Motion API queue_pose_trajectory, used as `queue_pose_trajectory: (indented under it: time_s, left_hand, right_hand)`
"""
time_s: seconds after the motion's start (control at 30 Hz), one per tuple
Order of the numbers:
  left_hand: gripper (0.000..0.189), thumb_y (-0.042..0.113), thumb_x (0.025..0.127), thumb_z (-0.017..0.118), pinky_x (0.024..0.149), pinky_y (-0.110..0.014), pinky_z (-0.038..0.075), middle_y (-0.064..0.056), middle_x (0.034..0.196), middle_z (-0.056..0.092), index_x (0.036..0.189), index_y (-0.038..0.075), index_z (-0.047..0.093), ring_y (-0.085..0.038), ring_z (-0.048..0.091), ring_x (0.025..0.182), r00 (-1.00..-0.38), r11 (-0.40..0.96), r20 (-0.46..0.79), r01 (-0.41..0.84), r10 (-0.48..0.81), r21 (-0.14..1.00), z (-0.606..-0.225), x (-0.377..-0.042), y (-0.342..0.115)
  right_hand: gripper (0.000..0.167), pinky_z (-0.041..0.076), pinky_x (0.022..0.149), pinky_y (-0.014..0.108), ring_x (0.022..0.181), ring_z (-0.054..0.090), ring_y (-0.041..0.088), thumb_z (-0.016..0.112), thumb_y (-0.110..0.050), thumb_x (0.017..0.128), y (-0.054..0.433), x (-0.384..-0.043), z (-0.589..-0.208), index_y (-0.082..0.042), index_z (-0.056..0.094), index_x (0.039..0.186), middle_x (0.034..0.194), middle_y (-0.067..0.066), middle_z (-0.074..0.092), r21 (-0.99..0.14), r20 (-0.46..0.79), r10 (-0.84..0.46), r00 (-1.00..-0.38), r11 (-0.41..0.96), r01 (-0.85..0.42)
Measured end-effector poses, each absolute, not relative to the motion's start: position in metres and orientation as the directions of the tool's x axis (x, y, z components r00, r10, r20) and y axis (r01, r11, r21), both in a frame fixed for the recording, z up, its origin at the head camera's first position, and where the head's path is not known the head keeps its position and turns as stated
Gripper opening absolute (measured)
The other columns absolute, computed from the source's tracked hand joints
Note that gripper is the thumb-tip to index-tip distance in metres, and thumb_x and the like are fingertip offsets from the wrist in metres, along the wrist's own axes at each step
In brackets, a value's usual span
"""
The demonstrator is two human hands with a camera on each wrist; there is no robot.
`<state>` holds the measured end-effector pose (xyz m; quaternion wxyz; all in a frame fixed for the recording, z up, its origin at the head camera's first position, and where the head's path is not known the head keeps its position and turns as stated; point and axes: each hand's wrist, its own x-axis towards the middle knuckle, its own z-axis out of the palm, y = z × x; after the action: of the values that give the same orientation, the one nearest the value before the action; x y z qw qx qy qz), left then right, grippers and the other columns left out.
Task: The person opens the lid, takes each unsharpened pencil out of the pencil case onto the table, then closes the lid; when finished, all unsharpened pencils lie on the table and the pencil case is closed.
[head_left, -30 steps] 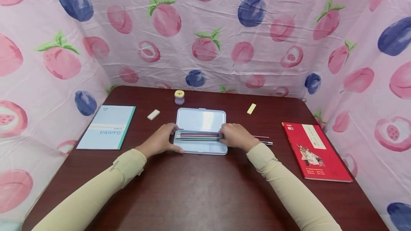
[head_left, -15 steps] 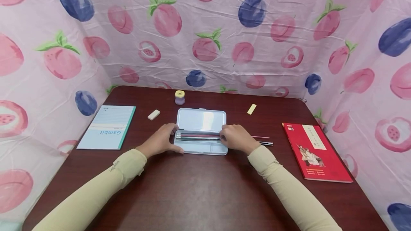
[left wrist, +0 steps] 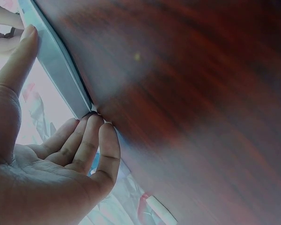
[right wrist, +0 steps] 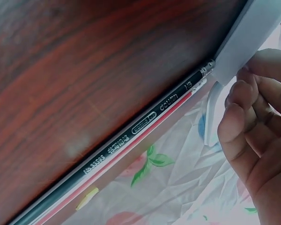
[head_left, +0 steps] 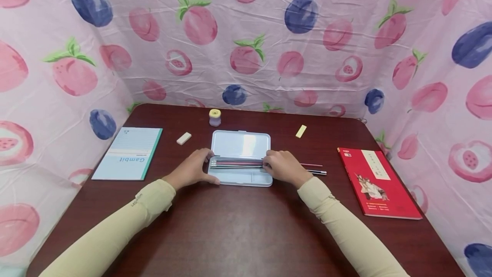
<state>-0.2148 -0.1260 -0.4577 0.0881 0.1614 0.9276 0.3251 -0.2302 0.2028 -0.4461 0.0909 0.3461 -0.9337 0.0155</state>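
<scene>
A light blue pencil case (head_left: 230,177) stands with its lid (head_left: 226,144) raised at the back. Several pencils (head_left: 234,164) lie lengthwise in its rear compartment. My left hand (head_left: 194,166) grips the case's left end, thumb at the front edge and fingers at the back corner; the left wrist view shows the thumb (left wrist: 18,65) along the case wall. At the right end, my right hand (head_left: 284,166) has its fingers curled over the pencils' ends, and their tips are partly hidden. Beside the case, under that hand, lie a black pencil (right wrist: 145,119) and a red pencil (right wrist: 131,150).
A white eraser (head_left: 184,138) and a small yellow-topped sharpener-like object (head_left: 215,117) stand behind the case. A yellow strip (head_left: 301,131) lies at the back right. A blue notebook (head_left: 127,153) is at left, a red book (head_left: 378,183) at right. Patterned cloth surrounds the table.
The pencils in the case have shifted slightly under my right hand, which has barely moved. My left hand stays at the case's left end.
</scene>
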Motion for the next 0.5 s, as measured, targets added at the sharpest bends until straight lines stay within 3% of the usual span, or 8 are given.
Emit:
queue_pose_trajectory:
  time_s: [0.5]
  left_hand:
    - [0.092,0.043,0.071,0.101,0.109,-0.047,0.053,-0.014,0.129,0.062,0.14,0.002,0.055,-0.027,0.057,0.119,-0.932,0.739,-0.06,0.243,0.358,0.628,-0.456,-0.214,-0.126]
  right_hand:
    - [0.005,0.062,0.07,0.037,0.072,0.068,0.017,0.083,-0.012,0.092,0.214,-0.22,-0.446,-0.009,0.079,0.094,0.087,0.004,0.068,0.024,0.264,-0.613,-0.745,0.776,-0.63]
